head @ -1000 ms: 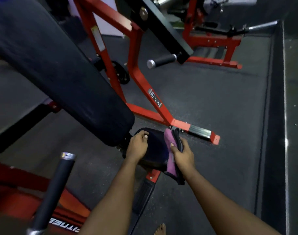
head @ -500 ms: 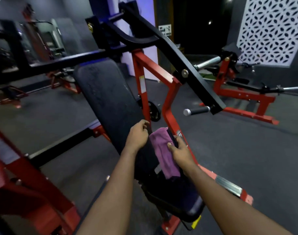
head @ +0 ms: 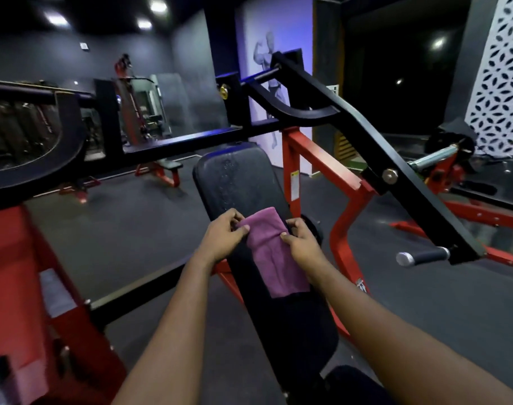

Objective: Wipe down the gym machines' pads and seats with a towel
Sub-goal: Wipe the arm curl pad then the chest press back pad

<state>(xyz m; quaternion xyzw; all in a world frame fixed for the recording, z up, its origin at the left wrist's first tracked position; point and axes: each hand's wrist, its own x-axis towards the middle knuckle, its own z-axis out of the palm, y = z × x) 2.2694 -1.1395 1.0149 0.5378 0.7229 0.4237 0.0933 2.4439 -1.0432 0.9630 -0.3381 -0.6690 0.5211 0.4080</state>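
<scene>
**A:** How many towels are out?

**B:** One. A purple towel (head: 274,252) lies lengthwise on the black back pad (head: 235,182), about halfway down its slope and flat against the vinyl.

**A:** And the hands?

**B:** Both are on it, two in all. The left hand (head: 223,238) pinches the towel's upper left edge, with the thumb on top and the fingers curled under. The right hand (head: 300,244) grips the right edge, its thumb pressed onto the cloth and its fingers wrapped over the side of the pad. The top of the towel is stretched between them.

**A:** How many pads can you count?

**B:** That one back pad for certain. There is a dark rounded shape at the bottom edge, below the pad, but I cannot tell what it is.

**A:** What about the machine around it?

**B:** It has a red frame (head: 316,162) behind the pad. Two black lever arms rise from there, one sweeping left (head: 45,147) and one running down to the right (head: 366,135). Only one handle grip (head: 422,255) shows, on the right arm, and it has a silver end cap.

**A:** Anything else in the room?

**B:** Three ceiling lights (head: 159,5) at the upper left, one bodybuilder poster (head: 267,59) on the far wall, and one flat bench (head: 161,166) well behind the pad
</scene>
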